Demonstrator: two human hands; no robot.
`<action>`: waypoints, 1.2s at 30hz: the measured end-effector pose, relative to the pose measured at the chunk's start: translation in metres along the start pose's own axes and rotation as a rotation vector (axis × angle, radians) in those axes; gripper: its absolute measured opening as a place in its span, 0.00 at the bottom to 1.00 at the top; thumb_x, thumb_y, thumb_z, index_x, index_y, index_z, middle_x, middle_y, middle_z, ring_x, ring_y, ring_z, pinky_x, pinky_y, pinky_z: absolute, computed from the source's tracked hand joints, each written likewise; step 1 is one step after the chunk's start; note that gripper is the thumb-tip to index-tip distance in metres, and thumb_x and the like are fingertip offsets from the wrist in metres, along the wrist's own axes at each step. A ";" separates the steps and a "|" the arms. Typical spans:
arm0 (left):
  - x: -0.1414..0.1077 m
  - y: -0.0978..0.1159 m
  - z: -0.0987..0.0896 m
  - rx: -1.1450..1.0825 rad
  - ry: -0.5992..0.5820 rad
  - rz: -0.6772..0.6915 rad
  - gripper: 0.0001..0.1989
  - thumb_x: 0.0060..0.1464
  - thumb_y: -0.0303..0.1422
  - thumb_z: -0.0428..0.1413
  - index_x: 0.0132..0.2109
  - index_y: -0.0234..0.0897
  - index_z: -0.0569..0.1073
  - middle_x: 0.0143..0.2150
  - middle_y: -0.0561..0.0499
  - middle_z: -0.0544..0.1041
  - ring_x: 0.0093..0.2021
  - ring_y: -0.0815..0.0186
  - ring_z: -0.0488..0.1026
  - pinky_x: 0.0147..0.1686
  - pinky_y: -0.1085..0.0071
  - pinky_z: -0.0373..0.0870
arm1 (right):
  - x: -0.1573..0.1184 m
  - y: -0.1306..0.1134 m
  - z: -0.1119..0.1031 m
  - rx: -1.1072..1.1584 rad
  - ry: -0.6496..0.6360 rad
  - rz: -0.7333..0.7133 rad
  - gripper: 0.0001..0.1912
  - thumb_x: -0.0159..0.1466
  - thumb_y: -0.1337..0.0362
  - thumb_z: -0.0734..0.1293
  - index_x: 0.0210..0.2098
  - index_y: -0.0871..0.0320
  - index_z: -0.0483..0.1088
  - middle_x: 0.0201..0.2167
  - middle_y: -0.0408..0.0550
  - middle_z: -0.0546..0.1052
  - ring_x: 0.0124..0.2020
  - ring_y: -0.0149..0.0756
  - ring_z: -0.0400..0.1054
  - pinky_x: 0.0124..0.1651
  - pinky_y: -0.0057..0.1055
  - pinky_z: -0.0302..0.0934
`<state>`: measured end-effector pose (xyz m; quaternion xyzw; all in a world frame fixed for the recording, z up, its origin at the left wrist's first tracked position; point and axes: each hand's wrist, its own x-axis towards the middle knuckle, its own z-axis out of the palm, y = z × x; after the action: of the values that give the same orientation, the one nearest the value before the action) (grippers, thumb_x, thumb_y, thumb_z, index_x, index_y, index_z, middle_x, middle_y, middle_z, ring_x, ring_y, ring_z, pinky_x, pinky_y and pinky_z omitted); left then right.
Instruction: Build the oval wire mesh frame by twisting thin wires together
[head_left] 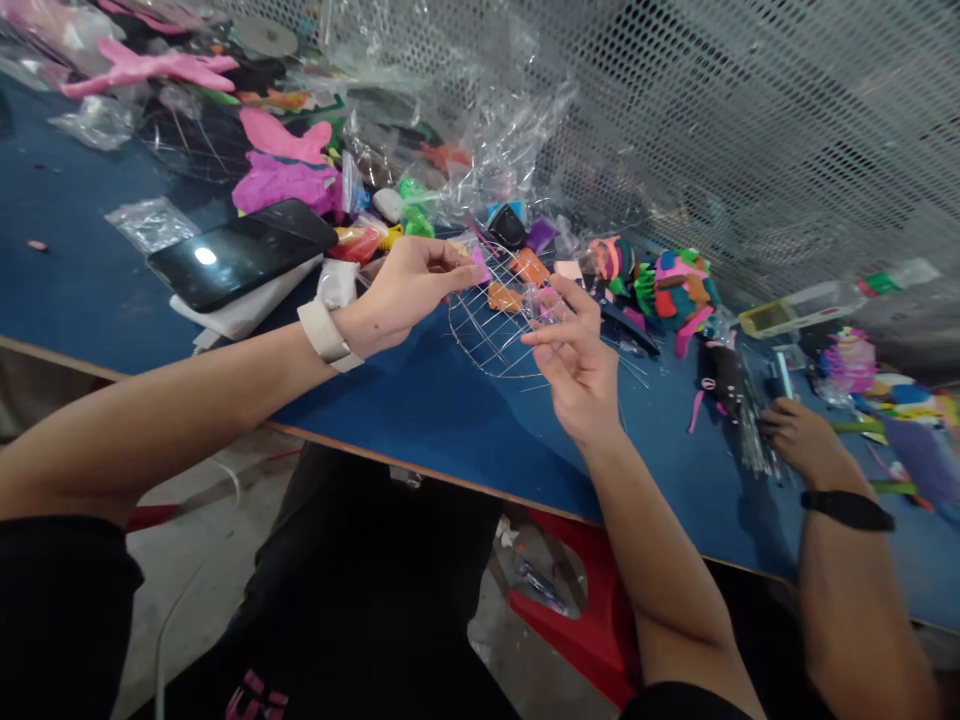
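Observation:
My left hand (409, 295), with a pale band on its wrist, pinches a small pink-purple piece of what looks like clay (480, 266) between thumb and fingers. The piece is at the upper edge of a round wire mesh (491, 345), bent from thin silvery wires. At the mesh's right side is my right hand (577, 365), its fingers loosely bent and apart; it partly covers the mesh. Beyond the wires lie an orange piece (529, 267) and an ochre-orange piece (505, 298), seemingly in small clear bags. Whether my right fingertips touch the wires is unclear.
A black phone (244, 252) lies on a white object at left. Pink clay shapes (285, 135) and clear plastic bags (480, 140) crowd the back, before a perforated metal panel (750, 120). At right, a co-worker's hand (806, 440) is near a bundle of wires (754, 425).

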<state>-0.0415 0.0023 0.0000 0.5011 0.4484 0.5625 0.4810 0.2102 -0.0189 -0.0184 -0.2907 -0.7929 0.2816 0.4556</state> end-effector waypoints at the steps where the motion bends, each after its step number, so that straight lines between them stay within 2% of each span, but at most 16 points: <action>1: 0.000 0.002 0.000 -0.014 -0.008 -0.018 0.17 0.64 0.22 0.66 0.26 0.34 0.74 0.26 0.54 0.74 0.28 0.75 0.66 0.29 0.74 0.61 | 0.001 0.000 0.000 -0.003 -0.002 -0.006 0.11 0.77 0.47 0.70 0.48 0.41 0.83 0.77 0.40 0.68 0.77 0.56 0.67 0.75 0.65 0.69; 8: -0.001 0.004 -0.002 -0.059 -0.029 -0.066 0.17 0.63 0.21 0.68 0.27 0.33 0.74 0.26 0.55 0.72 0.27 0.76 0.65 0.29 0.75 0.61 | 0.002 -0.001 -0.002 -0.050 0.020 -0.029 0.10 0.76 0.48 0.71 0.50 0.41 0.84 0.74 0.44 0.72 0.75 0.54 0.69 0.80 0.66 0.62; 11: 0.001 0.000 -0.004 -0.055 -0.057 -0.035 0.16 0.63 0.23 0.68 0.27 0.33 0.75 0.27 0.55 0.72 0.27 0.76 0.66 0.29 0.75 0.61 | 0.001 -0.006 -0.001 -0.086 0.016 -0.017 0.09 0.75 0.49 0.72 0.48 0.43 0.84 0.74 0.45 0.71 0.76 0.55 0.68 0.78 0.65 0.64; 13: 0.002 -0.004 -0.006 -0.049 -0.086 0.027 0.16 0.62 0.27 0.71 0.28 0.34 0.76 0.27 0.55 0.73 0.28 0.76 0.66 0.29 0.75 0.61 | 0.001 -0.008 -0.001 -0.094 0.045 -0.046 0.08 0.74 0.50 0.73 0.46 0.44 0.83 0.72 0.45 0.73 0.76 0.56 0.68 0.75 0.65 0.67; 16: 0.003 -0.006 -0.008 -0.037 -0.132 0.176 0.19 0.56 0.41 0.77 0.31 0.35 0.78 0.30 0.53 0.78 0.30 0.74 0.70 0.32 0.74 0.66 | 0.003 -0.007 -0.003 0.040 0.193 -0.122 0.10 0.73 0.47 0.73 0.48 0.42 0.79 0.64 0.46 0.78 0.67 0.53 0.77 0.67 0.59 0.74; 19: 0.000 -0.003 -0.007 -0.027 -0.207 0.299 0.24 0.51 0.52 0.78 0.35 0.37 0.82 0.36 0.50 0.83 0.36 0.69 0.77 0.38 0.70 0.74 | 0.006 -0.001 -0.006 0.192 0.284 -0.050 0.12 0.74 0.46 0.71 0.50 0.42 0.74 0.52 0.46 0.82 0.50 0.45 0.83 0.52 0.48 0.80; 21: -0.004 0.001 -0.005 -0.029 -0.260 0.340 0.24 0.52 0.55 0.77 0.36 0.39 0.84 0.37 0.48 0.84 0.39 0.66 0.80 0.42 0.68 0.77 | 0.007 0.001 -0.006 0.209 0.264 0.051 0.10 0.74 0.48 0.72 0.49 0.44 0.76 0.45 0.45 0.83 0.44 0.42 0.83 0.47 0.43 0.80; 24: -0.012 0.007 -0.001 -0.024 -0.349 0.336 0.22 0.52 0.54 0.77 0.35 0.40 0.85 0.37 0.48 0.85 0.41 0.65 0.81 0.44 0.67 0.79 | 0.007 -0.002 -0.001 0.197 0.184 0.136 0.10 0.72 0.51 0.76 0.48 0.46 0.80 0.43 0.43 0.85 0.41 0.39 0.83 0.48 0.41 0.80; 28: -0.019 0.009 0.003 -0.020 -0.459 0.289 0.21 0.54 0.53 0.76 0.36 0.40 0.86 0.39 0.46 0.87 0.40 0.65 0.83 0.43 0.68 0.80 | 0.008 -0.013 0.009 0.214 0.102 0.127 0.11 0.69 0.52 0.80 0.48 0.46 0.84 0.45 0.43 0.88 0.45 0.40 0.85 0.51 0.43 0.82; 30: -0.021 0.007 0.005 -0.015 -0.488 0.306 0.21 0.55 0.53 0.76 0.38 0.40 0.87 0.40 0.45 0.88 0.40 0.64 0.83 0.43 0.67 0.81 | 0.009 -0.016 0.012 0.243 0.091 0.105 0.10 0.68 0.52 0.81 0.46 0.46 0.85 0.43 0.42 0.88 0.45 0.39 0.85 0.51 0.43 0.82; 33: -0.020 0.002 0.007 -0.013 -0.501 0.366 0.21 0.56 0.54 0.75 0.38 0.40 0.88 0.39 0.45 0.87 0.39 0.64 0.82 0.41 0.67 0.80 | 0.009 -0.018 0.015 0.253 0.110 0.102 0.09 0.66 0.52 0.82 0.41 0.47 0.85 0.40 0.42 0.87 0.44 0.39 0.84 0.50 0.42 0.82; 36: -0.019 -0.001 0.008 0.009 -0.494 0.365 0.22 0.55 0.56 0.75 0.37 0.41 0.88 0.36 0.46 0.86 0.38 0.64 0.81 0.40 0.66 0.79 | 0.008 -0.019 0.018 0.226 0.117 0.143 0.13 0.65 0.49 0.83 0.36 0.48 0.84 0.38 0.42 0.86 0.41 0.39 0.82 0.47 0.42 0.81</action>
<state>-0.0324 -0.0161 -0.0031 0.6971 0.2230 0.4986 0.4644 0.1872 -0.0288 -0.0079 -0.3089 -0.7056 0.3835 0.5096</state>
